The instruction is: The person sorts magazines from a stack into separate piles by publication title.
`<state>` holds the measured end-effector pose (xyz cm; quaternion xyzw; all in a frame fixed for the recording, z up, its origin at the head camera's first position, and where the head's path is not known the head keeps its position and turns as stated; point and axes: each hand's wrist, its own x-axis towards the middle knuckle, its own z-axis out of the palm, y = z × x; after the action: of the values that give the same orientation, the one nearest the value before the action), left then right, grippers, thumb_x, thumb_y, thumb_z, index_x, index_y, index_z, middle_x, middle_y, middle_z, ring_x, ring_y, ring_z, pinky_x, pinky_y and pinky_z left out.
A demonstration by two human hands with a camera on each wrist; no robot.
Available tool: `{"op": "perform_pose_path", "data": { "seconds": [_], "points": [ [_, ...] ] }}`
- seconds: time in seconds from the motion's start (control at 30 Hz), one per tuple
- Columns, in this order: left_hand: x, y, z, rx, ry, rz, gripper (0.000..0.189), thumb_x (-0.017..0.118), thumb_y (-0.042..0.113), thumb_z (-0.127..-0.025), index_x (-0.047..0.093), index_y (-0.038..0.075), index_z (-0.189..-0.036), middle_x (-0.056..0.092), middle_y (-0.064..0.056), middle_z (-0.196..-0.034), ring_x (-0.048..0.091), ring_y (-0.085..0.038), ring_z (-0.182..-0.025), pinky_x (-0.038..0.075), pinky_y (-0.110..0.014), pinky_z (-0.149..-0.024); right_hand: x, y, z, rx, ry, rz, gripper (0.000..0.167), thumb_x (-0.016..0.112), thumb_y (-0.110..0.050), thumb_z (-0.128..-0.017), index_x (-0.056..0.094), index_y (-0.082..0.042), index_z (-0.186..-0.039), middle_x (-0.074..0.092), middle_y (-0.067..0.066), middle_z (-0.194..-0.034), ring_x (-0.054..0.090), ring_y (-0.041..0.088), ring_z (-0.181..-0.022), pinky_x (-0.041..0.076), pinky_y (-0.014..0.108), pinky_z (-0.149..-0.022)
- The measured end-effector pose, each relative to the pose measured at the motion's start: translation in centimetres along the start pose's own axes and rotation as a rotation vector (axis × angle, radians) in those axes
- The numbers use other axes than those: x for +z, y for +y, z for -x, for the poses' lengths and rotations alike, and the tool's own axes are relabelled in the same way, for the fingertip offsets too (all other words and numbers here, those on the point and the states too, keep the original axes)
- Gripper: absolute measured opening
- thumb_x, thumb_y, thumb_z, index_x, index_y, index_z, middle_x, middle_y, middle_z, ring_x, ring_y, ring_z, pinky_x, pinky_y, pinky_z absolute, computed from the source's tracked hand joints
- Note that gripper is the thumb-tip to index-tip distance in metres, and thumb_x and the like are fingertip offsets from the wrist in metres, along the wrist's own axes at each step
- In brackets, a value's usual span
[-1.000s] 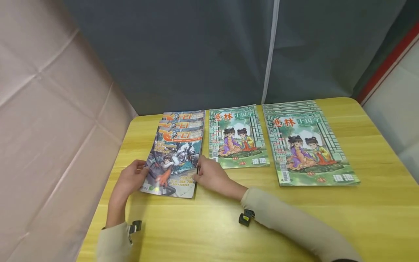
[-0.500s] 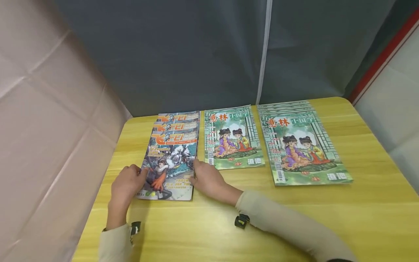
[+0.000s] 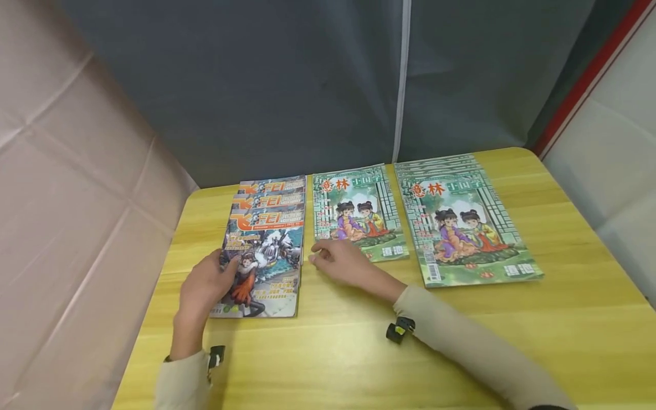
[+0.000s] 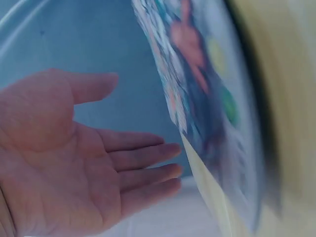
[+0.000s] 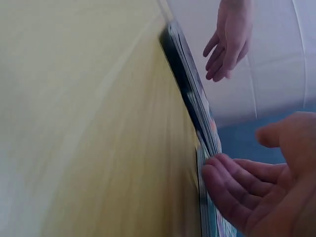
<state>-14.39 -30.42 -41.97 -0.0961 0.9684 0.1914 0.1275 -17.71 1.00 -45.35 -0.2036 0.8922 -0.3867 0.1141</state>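
Note:
On the left of the table, in the head view, lies a staggered pile of magazines [image 3: 271,267] with orange FEI titles and a red figure on the top cover. My left hand [image 3: 205,285] is at its left edge; the left wrist view shows the thumb and fingers [image 4: 143,158] straight, holding nothing. My right hand [image 3: 340,262] has loosely bent fingers around nothing. It hovers just right of the pile, overlapping the lower left corner of a green magazine [image 3: 379,228]. From the right wrist view, its fingertips [image 5: 212,168] appear close beside the magazines' stacked edges.
A fanned stack of matching green magazines [image 3: 476,239] lies on the right of the yellow wooden table [image 3: 348,364]. A dark grey curtain [image 3: 246,85] hangs behind the table's back edge. A pale quilted sheet [image 3: 77,228] drapes along the left side.
My right hand has released the FEI pile's right edge and moved right. The top FEI magazine now lies straighter and slightly nearer me. My left hand stays at the left edge.

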Motion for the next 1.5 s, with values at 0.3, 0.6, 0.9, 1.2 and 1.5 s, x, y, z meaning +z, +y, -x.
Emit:
{"op": "perform_pose_path", "data": {
  "seconds": [0.3, 0.6, 0.9, 1.2, 1.5],
  "points": [
    [1.3, 5.0, -1.1, 0.229, 0.058, 0.238, 0.082, 0.048, 0.057, -0.108, 0.021, 0.008, -0.169, 0.054, -0.035, -0.15, 0.063, -0.053, -0.123, 0.054, -0.067, -0.101, -4.4, 4.2, 0.9, 0.116, 0.241, -0.116, 0.04, 0.061, -0.034, -0.107, 0.065, -0.011, -0.139, 0.076, 0.008, -0.127, 0.074, 0.025, -0.102, 0.062, 0.048, -0.094],
    [4.1, 11.2, -2.4, 0.328, -0.246, 0.697, 0.075, 0.05, 0.047, -0.111, 0.019, 0.014, -0.17, 0.019, -0.003, -0.179, 0.019, -0.035, -0.165, 0.02, -0.057, -0.134, -6.8, 6.2, 2.3, 0.219, 0.305, -0.112, 0.064, 0.058, -0.036, -0.107, 0.04, -0.006, -0.161, 0.062, 0.022, -0.149, 0.042, 0.015, -0.046, 0.045, 0.036, -0.058],
    [6.6, 15.7, -3.3, 0.205, -0.359, 0.845, 0.1, 0.055, 0.058, -0.104, -0.005, 0.015, -0.171, -0.009, -0.005, -0.18, -0.009, -0.027, -0.167, -0.003, -0.059, -0.135, -7.8, 6.8, 2.8, 0.342, 0.281, -0.117, 0.088, 0.056, -0.048, -0.106, 0.013, -0.006, -0.17, 0.043, 0.033, -0.161, 0.055, 0.054, -0.136, 0.042, 0.068, -0.119],
    [7.7, 16.6, -3.8, 0.077, -0.37, 0.908, 0.108, 0.06, 0.061, -0.101, -0.011, 0.02, -0.17, -0.015, -0.001, -0.18, -0.013, -0.026, -0.166, -0.005, -0.062, -0.133, -7.4, 6.5, 2.7, 0.452, 0.23, -0.292, 0.101, 0.057, -0.05, -0.106, -0.008, -0.007, -0.17, 0.005, 0.023, -0.178, 0.016, 0.049, -0.162, 0.018, 0.064, -0.132],
    [7.3, 16.6, -4.3, 0.028, -0.381, 1.039, 0.109, 0.061, 0.06, -0.1, -0.01, 0.018, -0.17, -0.016, 0.0, -0.179, -0.012, -0.029, -0.167, -0.004, -0.058, -0.134, -8.2, 5.8, 2.4, 0.521, 0.264, -0.418, 0.098, 0.058, -0.049, -0.104, -0.002, -0.011, -0.171, 0.007, 0.017, -0.179, 0.013, 0.043, -0.164, 0.016, 0.062, -0.134]
  ]
}}
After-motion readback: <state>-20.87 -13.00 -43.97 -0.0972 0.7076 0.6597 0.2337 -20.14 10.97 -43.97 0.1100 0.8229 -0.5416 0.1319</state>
